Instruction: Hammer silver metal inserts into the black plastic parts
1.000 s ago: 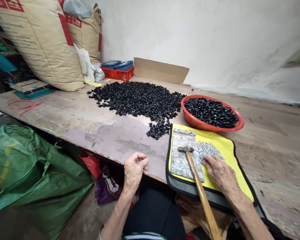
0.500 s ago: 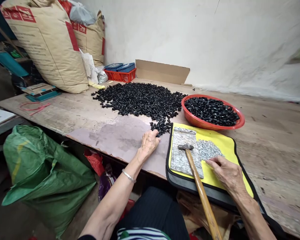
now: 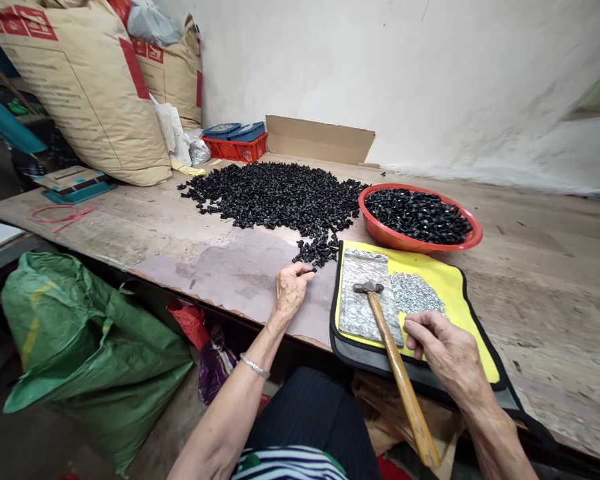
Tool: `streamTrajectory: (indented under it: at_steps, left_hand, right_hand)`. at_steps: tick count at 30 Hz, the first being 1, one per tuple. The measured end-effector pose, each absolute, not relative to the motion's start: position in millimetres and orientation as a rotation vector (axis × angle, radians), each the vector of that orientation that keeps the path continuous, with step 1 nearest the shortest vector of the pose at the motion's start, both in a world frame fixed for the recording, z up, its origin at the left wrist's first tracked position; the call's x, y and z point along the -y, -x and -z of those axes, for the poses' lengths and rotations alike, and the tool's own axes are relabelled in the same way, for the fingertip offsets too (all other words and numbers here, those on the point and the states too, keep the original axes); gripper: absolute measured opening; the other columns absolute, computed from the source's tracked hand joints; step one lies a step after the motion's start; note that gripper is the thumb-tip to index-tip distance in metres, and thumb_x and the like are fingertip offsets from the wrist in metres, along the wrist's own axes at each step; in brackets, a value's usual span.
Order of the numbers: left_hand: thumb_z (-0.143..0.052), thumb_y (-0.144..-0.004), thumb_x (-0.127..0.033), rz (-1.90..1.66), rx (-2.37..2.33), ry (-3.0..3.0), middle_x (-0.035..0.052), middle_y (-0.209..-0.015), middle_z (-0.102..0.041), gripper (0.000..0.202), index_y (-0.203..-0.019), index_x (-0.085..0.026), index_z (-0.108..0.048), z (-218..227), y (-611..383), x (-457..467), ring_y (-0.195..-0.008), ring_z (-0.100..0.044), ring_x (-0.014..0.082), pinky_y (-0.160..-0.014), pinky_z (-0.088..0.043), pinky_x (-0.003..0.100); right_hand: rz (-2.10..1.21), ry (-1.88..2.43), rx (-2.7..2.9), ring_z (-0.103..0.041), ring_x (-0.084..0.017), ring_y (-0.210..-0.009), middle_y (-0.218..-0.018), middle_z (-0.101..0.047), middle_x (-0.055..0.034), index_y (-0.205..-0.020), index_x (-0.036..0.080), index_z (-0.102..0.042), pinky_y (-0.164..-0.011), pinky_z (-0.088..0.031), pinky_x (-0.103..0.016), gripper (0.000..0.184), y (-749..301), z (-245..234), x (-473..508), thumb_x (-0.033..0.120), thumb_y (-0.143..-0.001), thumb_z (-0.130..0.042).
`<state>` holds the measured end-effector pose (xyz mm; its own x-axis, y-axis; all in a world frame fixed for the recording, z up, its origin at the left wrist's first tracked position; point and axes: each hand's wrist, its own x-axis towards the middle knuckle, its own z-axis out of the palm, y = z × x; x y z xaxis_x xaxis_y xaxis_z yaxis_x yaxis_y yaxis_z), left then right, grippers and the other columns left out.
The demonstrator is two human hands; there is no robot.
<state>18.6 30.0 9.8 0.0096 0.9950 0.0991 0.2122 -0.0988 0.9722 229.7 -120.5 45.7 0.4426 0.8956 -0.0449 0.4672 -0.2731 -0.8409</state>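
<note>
My left hand [image 3: 291, 288] is closed in a pinch on a small black piece [image 3: 314, 269], just in front of the near end of the pile of black pieces [image 3: 280, 193]. The fingertips of my right hand [image 3: 443, 347] are pressed together over the yellow mat [image 3: 457, 280]; whatever they hold is too small to make out. Beyond that hand lies a heap of tiny silvery metal bits [image 3: 414, 292]. A hammer [image 3: 397, 367] rests with its head on a worn grey slab [image 3: 360, 313], its wooden handle pointing towards me over the table edge.
An orange-red basin [image 3: 475, 241] full of black pieces stands behind the mat. Large paper sacks [image 3: 80, 93], a red basket [image 3: 243, 150] and a cardboard strip [image 3: 320, 141] line the back. A green sack [image 3: 90, 353] stands below the table's left edge.
My left hand has drawn back slightly from the black pile with a piece in its fingers. My right hand has lifted away from the metal bits and shifted a little left. The view has moved slightly.
</note>
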Motion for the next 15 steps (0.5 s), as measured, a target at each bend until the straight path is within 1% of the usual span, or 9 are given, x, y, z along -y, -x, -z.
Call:
streamTrajectory:
  at_steps: [3,5,7,10,12,15]
  left_hand:
    - [-0.061,-0.065,-0.03,-1.152,-1.2,-1.215,-0.005,-0.052,-0.054,0.017,-0.073,-0.016,-0.063,-17,-20,-21,-0.04,-0.045,0.0071,-0.042,-0.038,0.019]
    - [-0.063,-0.064,-0.033,-1.14,-1.049,-1.0,-0.0034,-0.05,-0.056,0.024,-0.079,-0.015,-0.059,-24,-21,-11,-0.034,-0.045,0.0075,-0.036,-0.039,0.02]
    - [-0.067,-0.061,-0.033,-1.129,-0.901,-0.813,0.0002,-0.053,-0.061,0.029,-0.08,-0.014,-0.056,-31,-23,3,-0.037,-0.051,0.0102,-0.036,-0.045,0.023]
    - [-0.068,-0.063,-0.032,-1.082,-0.758,-0.622,0.0041,-0.055,-0.063,0.028,-0.077,-0.013,-0.055,-36,-26,23,-0.041,-0.055,0.0121,-0.039,-0.052,0.027]
    - [-0.068,-0.065,-0.03,-1.052,-0.713,-0.547,0.005,-0.055,-0.063,0.024,-0.075,-0.012,-0.055,-36,-27,34,-0.042,-0.055,0.0118,-0.04,-0.053,0.028]
    - [-0.068,-0.063,-0.02,-1.03,-0.708,-0.486,0.0037,-0.053,-0.062,0.018,-0.07,-0.012,-0.054,-37,-30,44,-0.042,-0.055,0.0114,-0.04,-0.053,0.027]
  right_hand:
    - [-0.669,1.885,1.173,-0.048,-0.012,-0.044,-0.05,-0.054,0.0027,-0.069,0.02,-0.056,-0.047,-0.041,-0.025,0.022,-217,-53,125,0.041,-0.073,-0.056]
    - [-0.687,1.863,1.171,-0.048,-0.011,-0.046,-0.051,-0.054,0.0025,-0.07,0.02,-0.056,-0.048,-0.041,-0.024,0.022,-206,-59,128,0.041,-0.075,-0.056]
    - [-0.739,1.834,1.16,-0.047,-0.011,-0.045,-0.052,-0.054,0.0025,-0.07,0.02,-0.055,-0.047,-0.04,-0.024,0.023,-195,-64,132,0.042,-0.076,-0.055]
    - [-0.82,1.796,1.155,-0.046,-0.01,-0.043,-0.052,-0.054,0.0031,-0.073,0.02,-0.053,-0.044,-0.039,-0.022,0.023,-179,-65,136,0.043,-0.077,-0.054]
    - [-0.85,1.775,1.157,-0.045,-0.009,-0.042,-0.053,-0.054,0.0032,-0.074,0.02,-0.053,-0.044,-0.038,-0.022,0.024,-172,-64,138,0.043,-0.078,-0.053]
    - [-0.882,1.745,1.128,-0.045,-0.009,-0.04,-0.053,-0.054,0.0031,-0.074,0.019,-0.053,-0.042,-0.037,-0.022,0.025,-166,-62,140,0.044,-0.077,-0.054]
